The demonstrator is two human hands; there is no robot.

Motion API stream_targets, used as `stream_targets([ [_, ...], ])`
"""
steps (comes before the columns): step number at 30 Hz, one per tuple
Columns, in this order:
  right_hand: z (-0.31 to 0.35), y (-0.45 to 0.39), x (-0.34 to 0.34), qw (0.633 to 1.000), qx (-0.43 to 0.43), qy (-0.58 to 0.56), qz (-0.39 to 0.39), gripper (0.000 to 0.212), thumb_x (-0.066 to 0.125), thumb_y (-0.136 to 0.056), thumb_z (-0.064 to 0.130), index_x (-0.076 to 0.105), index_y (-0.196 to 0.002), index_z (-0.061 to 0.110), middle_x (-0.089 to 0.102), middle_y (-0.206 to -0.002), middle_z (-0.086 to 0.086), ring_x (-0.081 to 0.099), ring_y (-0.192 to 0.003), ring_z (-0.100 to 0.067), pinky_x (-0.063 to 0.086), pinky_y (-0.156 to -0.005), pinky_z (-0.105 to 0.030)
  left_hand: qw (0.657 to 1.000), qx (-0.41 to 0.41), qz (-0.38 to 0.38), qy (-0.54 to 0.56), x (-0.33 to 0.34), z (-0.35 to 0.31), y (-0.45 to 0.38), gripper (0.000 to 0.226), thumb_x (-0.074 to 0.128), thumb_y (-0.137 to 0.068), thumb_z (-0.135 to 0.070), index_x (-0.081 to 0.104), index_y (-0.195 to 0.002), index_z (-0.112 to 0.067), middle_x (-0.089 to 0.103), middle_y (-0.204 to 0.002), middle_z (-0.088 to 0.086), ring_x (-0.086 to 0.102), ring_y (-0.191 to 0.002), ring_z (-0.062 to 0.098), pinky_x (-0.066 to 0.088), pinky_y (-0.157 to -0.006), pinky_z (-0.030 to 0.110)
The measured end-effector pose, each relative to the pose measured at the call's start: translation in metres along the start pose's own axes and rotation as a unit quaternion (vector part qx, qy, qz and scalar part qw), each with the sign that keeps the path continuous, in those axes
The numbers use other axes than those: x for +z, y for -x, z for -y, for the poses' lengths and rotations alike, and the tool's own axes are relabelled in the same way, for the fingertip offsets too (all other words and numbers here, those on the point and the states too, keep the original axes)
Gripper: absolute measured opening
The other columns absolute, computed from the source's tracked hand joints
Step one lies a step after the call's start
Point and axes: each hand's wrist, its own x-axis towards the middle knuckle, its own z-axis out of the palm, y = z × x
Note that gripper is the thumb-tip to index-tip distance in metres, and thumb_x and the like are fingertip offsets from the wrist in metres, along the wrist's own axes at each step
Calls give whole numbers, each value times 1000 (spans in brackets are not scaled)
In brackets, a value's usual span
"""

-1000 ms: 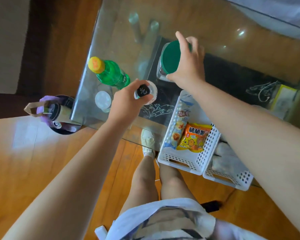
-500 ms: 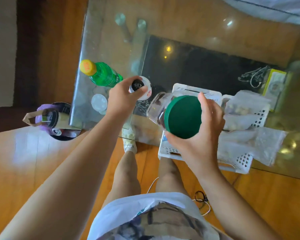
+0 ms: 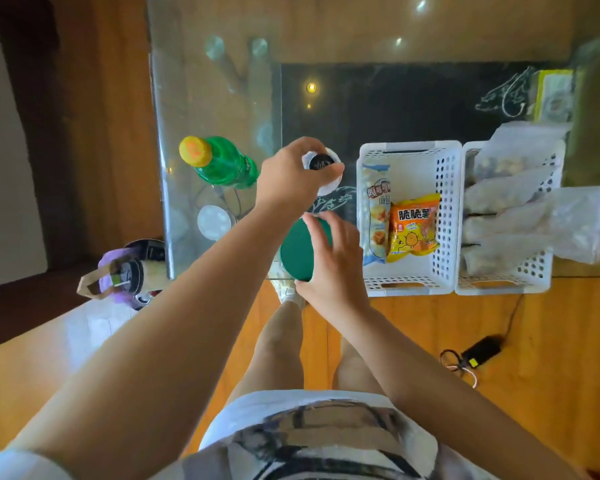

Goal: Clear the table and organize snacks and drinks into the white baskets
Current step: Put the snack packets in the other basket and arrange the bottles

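Glass table is the biggest hazard: the jar, gripped round its green lid by the right hand, hangs at the near edge beside the baskets and could knock it (or slip). Left hand grips a small bottle near the left edge, liable to tip the green bottle
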Motion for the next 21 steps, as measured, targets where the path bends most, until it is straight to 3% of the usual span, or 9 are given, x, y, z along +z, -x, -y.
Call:
stream_targets([
  [4,-9,-6,13,1000,0,9,8,84,79,-62,15,39,-135,22,34,-144,-4,29,-133,-26,45,-95,-47,1000,4,27,6,4,-4,0,31,69,-79,-34,63,-106,-21,58,-99,-2,65,-96,29,58,-79,44],
  [7,-13,-4,13,1000,-3,-17,-1,81,83,-61,24,43,-132,18,36,-143,-6,32,-132,-26,42,-100,-42,999,6,43,7,7,-7,0,29,66,-82,-33,62,-108,-21,55,-100,-4,63,-96,26,57,-81,44],
  [11,-16,-13,-6,970,94,-185,-127,62,78,-70,25,49,-117,-3,46,-126,-19,44,-118,-31,34,-96,-23,998,-8,60,25,7,-4,-1,21,60,-87,-31,64,-106,-24,57,-103,-4,63,-97,29,55,-87,42],
  [13,-20,-28,-20,949,129,-233,-166,63,76,-73,20,44,-122,-2,45,-126,-18,45,-117,-28,39,-100,-27,995,-12,73,64,4,8,-2,25,56,-90,-30,62,-113,-23,62,-116,0,61,-108,30,51,-94,42],
  [15,-22,-47,-33,952,122,-244,-139,72,77,-73,20,38,-132,5,41,-134,-13,41,-124,-22,40,-105,-34,992,-12,67,109,0,27,3,36,54,-91,-30,53,-126,-20,56,-133,5,55,-120,25,42,-105,42],
  [17,-23,-65,-42,962,92,-241,-87,76,78,-73,21,37,-136,14,39,-140,-5,38,-129,-15,39,-105,-26,988,-52,47,135,-2,51,12,52,57,-90,-33,41,-137,-19,44,-145,5,43,-132,21,33,-111,37],
  [19,-23,-78,-47,967,64,-242,-42,67,76,-74,20,43,-132,18,44,-137,0,42,-125,-11,37,-98,-15,981,-124,74,130,-1,75,21,62,60,-88,-32,32,-143,-22,34,-150,4,37,-134,23,35,-105,40],
  [21,-25,-86,-51,971,44,-233,-28,54,72,-76,16,50,-125,16,51,-132,0,48,-119,-12,33,-88,-2,961,-188,141,148,4,91,32,63,62,-87,-25,32,-141,-32,34,-150,2,44,-124,24,49,-86,39],
])
